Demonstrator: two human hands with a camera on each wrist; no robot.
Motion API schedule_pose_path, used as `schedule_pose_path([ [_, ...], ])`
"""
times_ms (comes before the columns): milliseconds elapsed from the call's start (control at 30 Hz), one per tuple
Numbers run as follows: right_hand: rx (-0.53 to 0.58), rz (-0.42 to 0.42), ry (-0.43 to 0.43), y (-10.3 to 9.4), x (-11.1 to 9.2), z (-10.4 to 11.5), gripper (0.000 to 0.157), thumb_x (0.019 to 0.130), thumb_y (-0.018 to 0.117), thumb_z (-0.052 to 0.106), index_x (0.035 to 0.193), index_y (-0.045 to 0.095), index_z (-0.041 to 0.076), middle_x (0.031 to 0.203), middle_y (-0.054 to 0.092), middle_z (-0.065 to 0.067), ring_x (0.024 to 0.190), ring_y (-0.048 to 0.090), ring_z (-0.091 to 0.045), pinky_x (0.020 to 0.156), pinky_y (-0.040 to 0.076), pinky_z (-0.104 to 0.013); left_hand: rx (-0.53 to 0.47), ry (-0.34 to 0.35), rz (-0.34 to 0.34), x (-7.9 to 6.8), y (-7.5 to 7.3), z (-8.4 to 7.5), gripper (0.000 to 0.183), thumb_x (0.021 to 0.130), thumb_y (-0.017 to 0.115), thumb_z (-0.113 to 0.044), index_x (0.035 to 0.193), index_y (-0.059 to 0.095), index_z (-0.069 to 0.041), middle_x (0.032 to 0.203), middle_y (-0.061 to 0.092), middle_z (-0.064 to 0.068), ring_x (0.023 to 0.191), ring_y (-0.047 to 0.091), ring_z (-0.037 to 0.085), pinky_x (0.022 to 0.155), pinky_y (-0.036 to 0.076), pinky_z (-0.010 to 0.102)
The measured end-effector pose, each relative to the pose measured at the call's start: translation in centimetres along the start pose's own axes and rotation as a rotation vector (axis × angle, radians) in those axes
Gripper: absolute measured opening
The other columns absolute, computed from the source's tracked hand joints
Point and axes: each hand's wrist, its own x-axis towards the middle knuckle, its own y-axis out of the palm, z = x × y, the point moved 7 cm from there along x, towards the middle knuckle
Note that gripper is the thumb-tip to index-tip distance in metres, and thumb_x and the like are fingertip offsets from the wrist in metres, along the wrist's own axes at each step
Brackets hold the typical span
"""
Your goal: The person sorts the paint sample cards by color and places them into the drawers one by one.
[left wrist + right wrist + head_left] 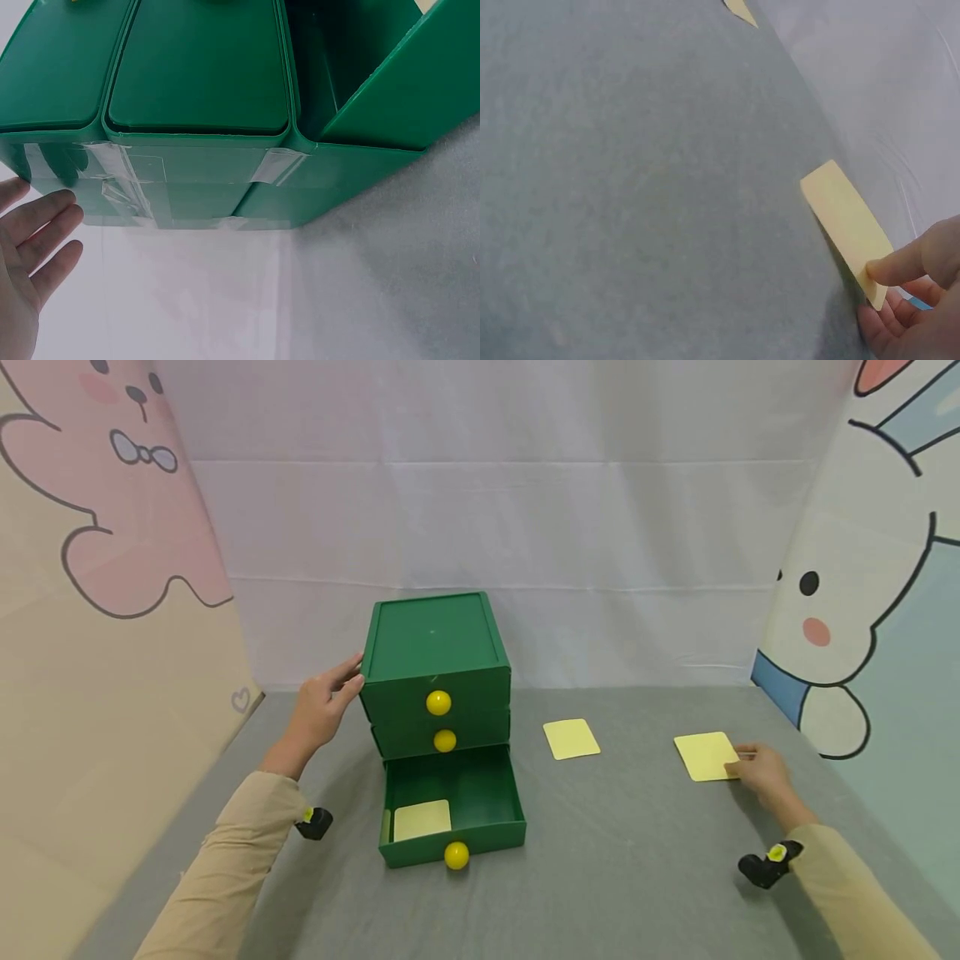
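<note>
A green drawer unit (438,639) with yellow round knobs stands left of centre, its bottom drawer (480,785) pulled out. My left hand (318,706) touches the unit's upper left side with fairly straight, spread fingers; the left wrist view shows those fingers (52,225) beside the taped side wall. Far to the right, my right hand (765,774) pinches a pale yellow square card (705,756) at its right edge. In the right wrist view the thumb lies on top of this card (844,221), with fingers beneath it. Inside the open drawer lies another yellow card (422,820), near the front left.
A further yellow card (572,739) lies flat on the grey table (600,877), between the drawer unit and my right hand. White cloth (585,527) hangs behind the table. Printed side panels with a pink bear (150,552) and a white rabbit (832,602) flank it.
</note>
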Motion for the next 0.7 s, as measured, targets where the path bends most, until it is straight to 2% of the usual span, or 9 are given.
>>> schedule_pose_path([
  [67, 0.030, 0.016, -0.004, 0.1, -0.2, 0.3, 0.045, 0.084, 0.046, -0.003, 0.125, 0.035, -0.020, 0.118, 0.039, -0.038, 0.099, 0.047, -0.041, 0.058, 0.044, -0.025, -0.004, 0.000, -0.002, 0.0, 0.0, 0.0, 0.047, 0.096, 0.043, -0.028, 0.137, 0.041, -0.005, 0.120, 0.055, 0.025, 0.099, 0.057, 0.041, 0.081, 0.044, 0.056],
  [167, 0.060, 0.060, -0.040, 0.2, -0.5, 1.1, 0.045, 0.082, 0.041, -0.005, 0.125, 0.036, -0.020, 0.118, 0.040, -0.038, 0.095, 0.049, -0.037, 0.052, 0.042, -0.020, -0.006, 0.003, -0.002, 0.0, 0.1, 0.1, 0.047, 0.096, 0.043, -0.028, 0.137, 0.041, -0.005, 0.120, 0.055, 0.025, 0.099, 0.057, 0.041, 0.082, 0.043, 0.056],
  [400, 0.058, 0.158, -0.126, 1.0, -1.3, 3.8, 0.046, 0.083, 0.041, -0.003, 0.127, 0.037, -0.017, 0.113, 0.042, -0.030, 0.091, 0.047, -0.028, 0.064, 0.047, -0.028, 0.003, 0.003, 0.003, 0.1, 0.1, 0.0, 0.047, 0.097, 0.042, -0.027, 0.138, 0.040, -0.005, 0.121, 0.054, 0.025, 0.099, 0.056, 0.041, 0.082, 0.043, 0.056],
  [567, 0.056, 0.213, -0.226, 1.8, -2.5, 6.7, 0.042, 0.087, 0.041, -0.003, 0.126, 0.038, -0.017, 0.104, 0.044, -0.023, 0.088, 0.046, -0.026, 0.066, 0.047, -0.030, -0.004, -0.004, 0.001, 0.0, 0.1, 0.0, 0.046, 0.097, 0.042, -0.025, 0.137, 0.040, -0.005, 0.122, 0.053, 0.025, 0.100, 0.056, 0.042, 0.083, 0.042, 0.057],
  [700, 0.074, 0.241, -0.301, 2.4, -3.9, 9.1, 0.040, 0.088, 0.042, -0.003, 0.125, 0.039, -0.017, 0.102, 0.044, -0.023, 0.088, 0.048, -0.027, 0.069, 0.048, -0.033, 0.005, -0.005, -0.001, 0.0, 0.1, 0.1, 0.046, 0.097, 0.043, -0.027, 0.137, 0.040, -0.005, 0.122, 0.053, 0.024, 0.099, 0.056, 0.041, 0.083, 0.043, 0.056],
])
